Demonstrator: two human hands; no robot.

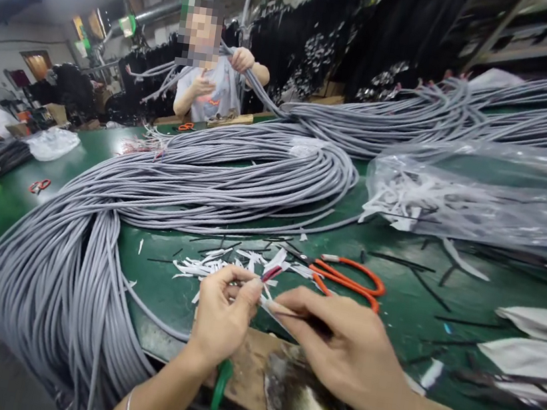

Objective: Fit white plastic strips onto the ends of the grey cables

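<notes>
Near the table's front edge, my left hand [225,313] pinches the end of a grey cable [157,321] between thumb and forefinger. Small red and dark wires [272,273] stick out above its fingertips, beside a white scrap. My right hand [336,338], close by on the right, is closed with its fingertips on a thin pale strip [266,293] at the cable end. Whether that strip is wire or wrapping I cannot tell. Just beyond the hands lie orange-handled scissors [352,272] and a scatter of white scraps [205,266].
Looped grey cables [236,180] cover the green table [411,270] and hang over its left front edge. A clear plastic bag [481,192] with white scraps lies right. Across the table, a person [213,83] holds cables. Smaller scissors [39,185] rest at left.
</notes>
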